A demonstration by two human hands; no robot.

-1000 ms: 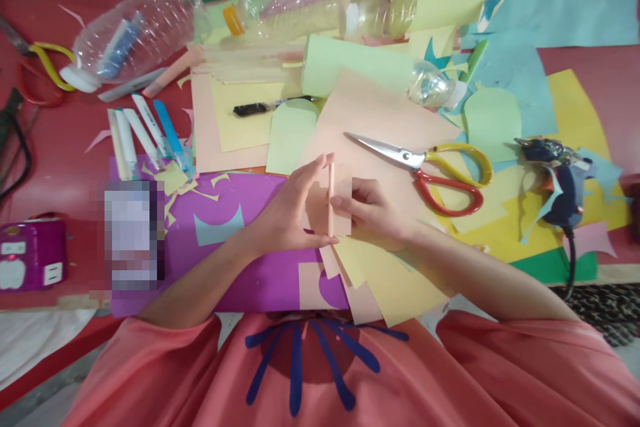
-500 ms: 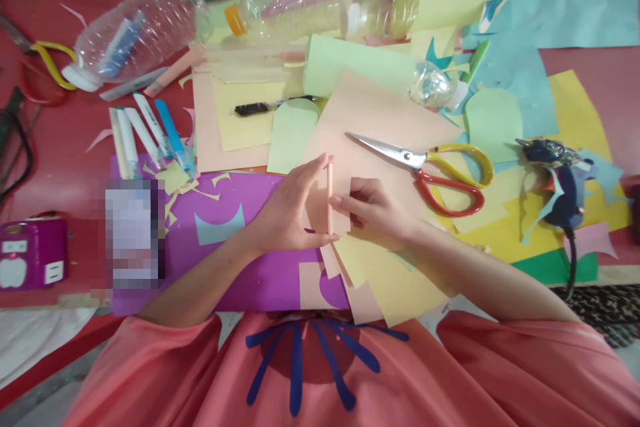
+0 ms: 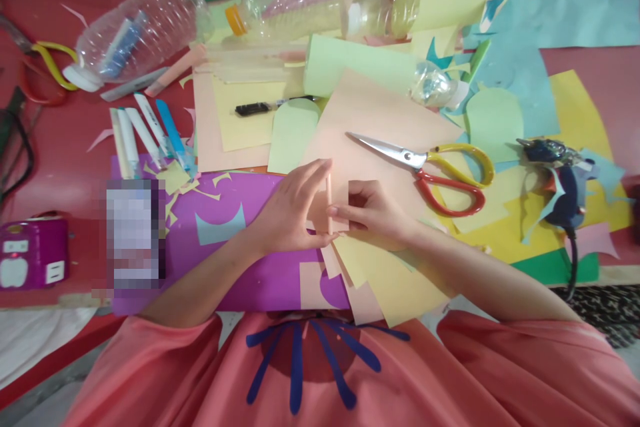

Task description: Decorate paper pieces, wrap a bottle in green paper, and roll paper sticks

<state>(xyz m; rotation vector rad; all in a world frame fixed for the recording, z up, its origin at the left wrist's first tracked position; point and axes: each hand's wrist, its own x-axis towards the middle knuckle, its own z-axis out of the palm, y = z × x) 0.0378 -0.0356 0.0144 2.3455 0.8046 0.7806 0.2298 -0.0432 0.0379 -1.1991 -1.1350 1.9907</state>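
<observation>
A small peach paper piece (image 3: 329, 192) with a rolled or folded edge stands upright between my hands. My left hand (image 3: 287, 213) spans it lengthwise, fingertips at the top end and thumb at the bottom. From the other side, my right hand (image 3: 375, 213) pinches the paper near its middle, its thumb against the edge and its other fingers curled. Underneath lie a large peach sheet (image 3: 380, 113) and a purple sheet (image 3: 265, 283). Scissors (image 3: 413, 157) with yellow and red handles rest to the right of my right hand, blades apart from it.
A glue gun (image 3: 565, 190) lies at the right. Markers (image 3: 145, 123), paper scraps (image 3: 175, 177) and a blurred-out phone (image 3: 133, 233) are on the left. Plastic bottles (image 3: 165, 13), a black-handled cutter (image 3: 253, 109) and a green-wrapped bottle (image 3: 360, 67) lie farther back.
My right thumb has slid slightly down along the paper's edge. The fingers of my left hand have shifted a little at the top end. Everything else stays in place.
</observation>
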